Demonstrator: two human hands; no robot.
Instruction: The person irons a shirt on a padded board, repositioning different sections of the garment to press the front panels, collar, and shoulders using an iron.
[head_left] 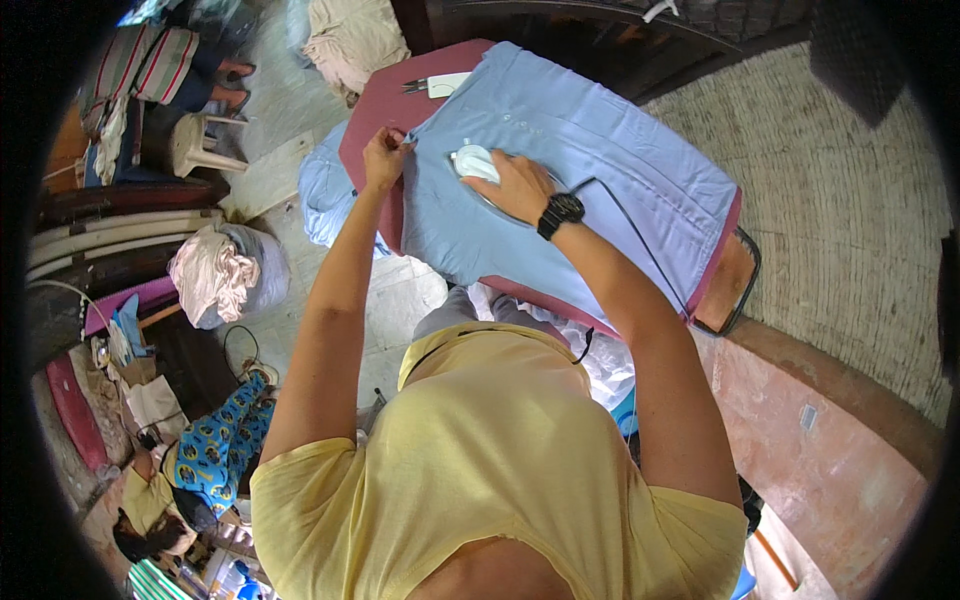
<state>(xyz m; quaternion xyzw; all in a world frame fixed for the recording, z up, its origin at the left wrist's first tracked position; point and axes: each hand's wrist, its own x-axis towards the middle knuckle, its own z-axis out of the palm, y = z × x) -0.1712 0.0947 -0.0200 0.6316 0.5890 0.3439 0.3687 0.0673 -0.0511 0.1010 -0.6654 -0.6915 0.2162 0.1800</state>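
Observation:
A light blue garment [600, 150] lies spread over a maroon ironing board [440, 62]. My right hand [520, 188] is closed round the handle of a white iron [474, 163], whose soleplate rests on the fabric. From the iron a dark cord [640, 235] runs across the cloth toward the board's right end. At the left edge my left hand [386, 157] pinches a corner of the garment between its fingertips. Scissors or snips with dark tips [416, 87] lie beside a small white object [447, 85] on the board's bare upper part.
More blue cloth [325, 195] hangs or lies below the board's left side. A bundle of pale clothes [215, 270] stands on the floor at left, near a plastic stool [200, 145]. Two other people are at left, one at the top and one in patterned blue [215, 445].

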